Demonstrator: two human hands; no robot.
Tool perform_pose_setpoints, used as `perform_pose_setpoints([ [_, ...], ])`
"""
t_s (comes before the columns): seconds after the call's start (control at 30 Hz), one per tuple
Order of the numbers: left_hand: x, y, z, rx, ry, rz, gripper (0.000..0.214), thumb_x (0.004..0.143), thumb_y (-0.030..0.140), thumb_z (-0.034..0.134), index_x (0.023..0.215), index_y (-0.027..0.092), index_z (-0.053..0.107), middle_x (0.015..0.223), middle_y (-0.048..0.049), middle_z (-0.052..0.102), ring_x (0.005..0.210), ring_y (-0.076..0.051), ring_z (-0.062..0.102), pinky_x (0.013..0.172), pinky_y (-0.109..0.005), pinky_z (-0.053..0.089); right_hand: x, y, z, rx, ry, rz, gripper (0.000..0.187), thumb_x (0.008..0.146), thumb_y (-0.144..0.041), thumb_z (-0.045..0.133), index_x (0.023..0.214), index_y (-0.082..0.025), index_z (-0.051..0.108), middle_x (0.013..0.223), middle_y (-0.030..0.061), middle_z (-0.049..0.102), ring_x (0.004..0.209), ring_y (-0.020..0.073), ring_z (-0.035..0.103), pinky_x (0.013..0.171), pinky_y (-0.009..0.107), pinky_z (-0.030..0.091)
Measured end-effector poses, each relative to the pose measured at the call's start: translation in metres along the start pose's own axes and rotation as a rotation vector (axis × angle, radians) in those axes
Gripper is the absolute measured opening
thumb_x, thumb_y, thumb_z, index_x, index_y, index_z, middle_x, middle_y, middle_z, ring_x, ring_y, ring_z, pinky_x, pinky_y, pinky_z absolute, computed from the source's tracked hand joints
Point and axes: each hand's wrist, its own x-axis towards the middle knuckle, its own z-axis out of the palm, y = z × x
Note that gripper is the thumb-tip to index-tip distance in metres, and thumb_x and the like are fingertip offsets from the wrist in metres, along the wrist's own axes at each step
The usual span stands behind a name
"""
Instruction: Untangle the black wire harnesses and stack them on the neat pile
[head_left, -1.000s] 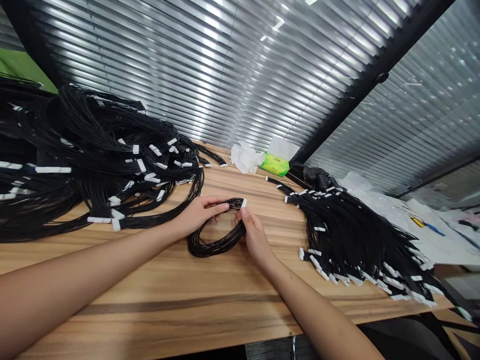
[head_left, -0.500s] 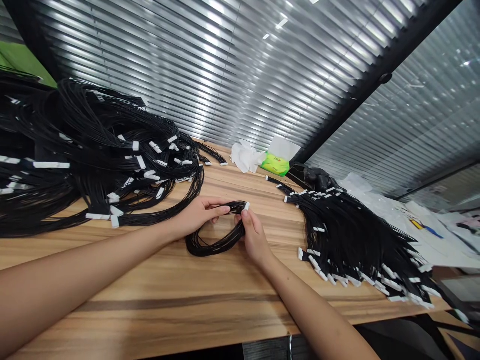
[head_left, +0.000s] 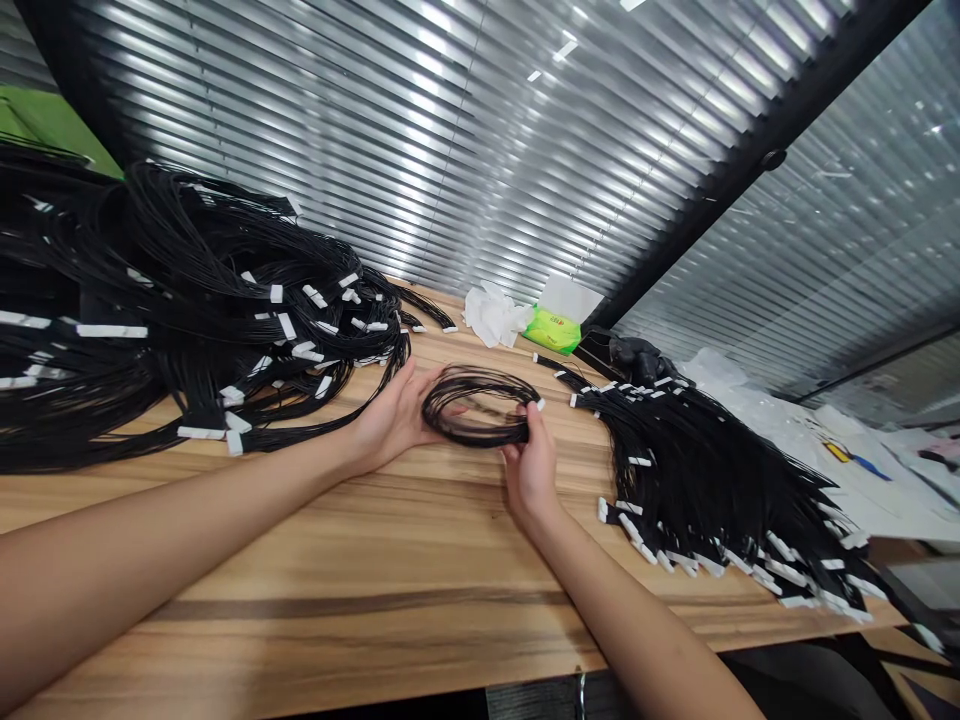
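A small coil of thin black wires point(head_left: 471, 405) is raised just above the wooden table point(head_left: 315, 590), with a white connector point(head_left: 541, 404) at its right end. My right hand point(head_left: 532, 465) is shut on the bundle near that connector. My left hand point(head_left: 394, 417) lies palm up with the thumb apart, and its fingertips reach into the loop's left side. The part of the coil behind those fingers is hidden.
A large heap of black wire bundles point(head_left: 187, 300) with white connectors lies left, touching distance from my left wrist. Another fanned bundle point(head_left: 712, 490) lies right. Crumpled tissue point(head_left: 491, 315), a green tissue pack point(head_left: 551, 329), black gloves point(head_left: 637, 355) and papers point(head_left: 847, 470) lie beyond. Metal blinds point(head_left: 337, 130) stand behind.
The coil has risen and shifted up and right, opening into a rounder loop. My right hand has moved to its right end, and my left hand has opened with its palm turned up.
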Motion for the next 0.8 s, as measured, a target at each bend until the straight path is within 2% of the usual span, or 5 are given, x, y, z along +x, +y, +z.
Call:
perform_pose_setpoints([
  [0.13, -0.011, -0.011, 0.006, 0.257, -0.220, -0.046, 0.083, 0.080, 0.064, 0.049, 0.148, 0.034, 0.011, 0.158, -0.0060, 0.004, 0.137, -0.030, 0.031, 0.106, -0.049, 0.030, 0.005, 0.000, -0.004, 0.157, 0.103, 0.065, 0.029, 0.083, -0.044, 0.052, 0.066, -0.022, 0.042, 0.046, -0.0122, 0.028, 0.037, 0.0068, 0.021, 0.047, 0.022, 0.036],
  [0.3, -0.027, -0.027, 0.020, 0.543, -0.344, 0.096, 0.093, 0.069, 0.035, 0.076, 0.145, 0.025, 0.023, 0.149, -0.0144, 0.032, 0.139, -0.026, 0.027, 0.114, -0.044, 0.019, -0.010, 0.009, 0.002, 0.124, 0.014, 0.078, 0.031, 0.084, -0.048, 0.050, 0.068, -0.023, 0.043, 0.048, -0.0106, 0.030, 0.040, 0.0081, 0.021, 0.046, 0.025, 0.034],
  [0.53, -0.010, -0.024, 0.014, 0.488, 0.384, 0.284, 0.040, 0.083, 0.043, 0.057, 0.112, 0.018, 0.048, 0.101, -0.0067, 0.065, 0.093, -0.019, 0.060, 0.092, -0.037, 0.043, -0.016, 0.005, 0.004, 0.057, -0.001, -0.028, 0.031, 0.084, -0.053, 0.048, 0.073, -0.024, 0.046, 0.051, -0.0099, 0.032, 0.040, 0.0086, 0.023, 0.049, 0.027, 0.038],
  [0.63, -0.012, -0.021, 0.014, 0.756, 0.123, 0.176, 0.039, 0.087, 0.051, 0.046, 0.086, 0.016, 0.065, 0.090, -0.0069, 0.069, 0.091, -0.023, 0.060, 0.092, -0.037, 0.042, -0.017, 0.004, 0.005, 0.042, -0.007, -0.024, 0.028, 0.085, -0.052, 0.047, 0.079, -0.024, 0.051, 0.057, -0.0067, 0.045, 0.043, 0.0098, 0.035, 0.049, 0.026, 0.038],
  [0.8, -0.023, -0.025, 0.022, 0.905, -0.023, 0.276, 0.050, 0.084, 0.049, 0.054, 0.126, 0.022, 0.056, 0.127, -0.0090, 0.059, 0.122, -0.027, 0.047, 0.109, -0.042, 0.027, -0.029, 0.011, 0.013, 0.078, -0.007, 0.011, 0.028, 0.079, -0.051, 0.056, 0.086, -0.023, 0.055, 0.081, -0.0003, 0.060, 0.069, 0.0137, 0.056, 0.055, 0.024, 0.042],
])
